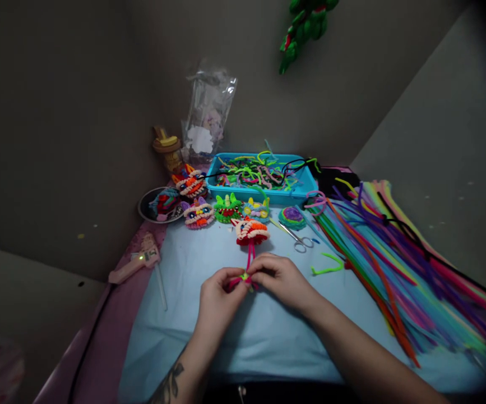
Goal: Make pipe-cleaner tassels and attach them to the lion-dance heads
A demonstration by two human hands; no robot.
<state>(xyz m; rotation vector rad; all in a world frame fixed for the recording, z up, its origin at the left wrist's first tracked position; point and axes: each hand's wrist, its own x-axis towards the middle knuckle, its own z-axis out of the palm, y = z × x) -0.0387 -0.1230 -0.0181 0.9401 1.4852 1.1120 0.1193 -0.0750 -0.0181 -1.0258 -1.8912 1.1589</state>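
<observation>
Close together above the blue cloth, both of my hands work on one small pink pipe cleaner piece [251, 253] with a yellow-green middle. My left hand [221, 296] pinches its left side between thumb and fingers. From the other side, my right hand [279, 279] has its fingertips closed on it. Two pink strands stick up away from me. Just beyond them sits an orange, white and red pipe cleaner animal head [251, 231]. Fingers hide part of the held piece.
Behind stand a green dragon head [228, 207], other animal heads and a blue tray [263, 195] of scraps. Scissors [295, 237] lie right of centre. Long pipe cleaners [377, 252] cover the right. A pink glue gun [137, 261] with its cord lies left.
</observation>
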